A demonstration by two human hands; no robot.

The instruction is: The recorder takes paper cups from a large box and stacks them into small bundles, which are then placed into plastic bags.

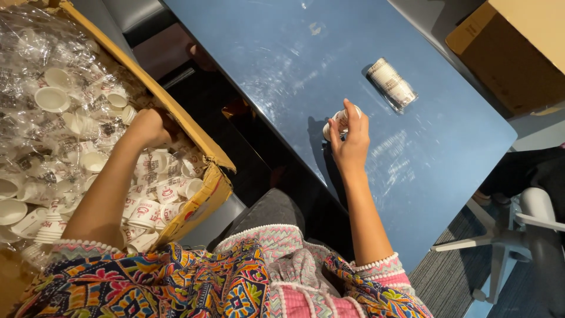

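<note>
Meanwhile right hand (351,141) gripping cups (340,119), left hand (148,128) boxed

Multicolour patterned top (194,282) w/ pink, white-trimmed short sleeves (376,268)

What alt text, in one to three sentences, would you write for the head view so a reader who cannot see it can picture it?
A person's right hand holds small paper cups over a blue table, while the left hand reaches into a cardboard box of loose and plastic-wrapped cups. A wrapped stack lies on the table, with a second box at its far corner.
</note>
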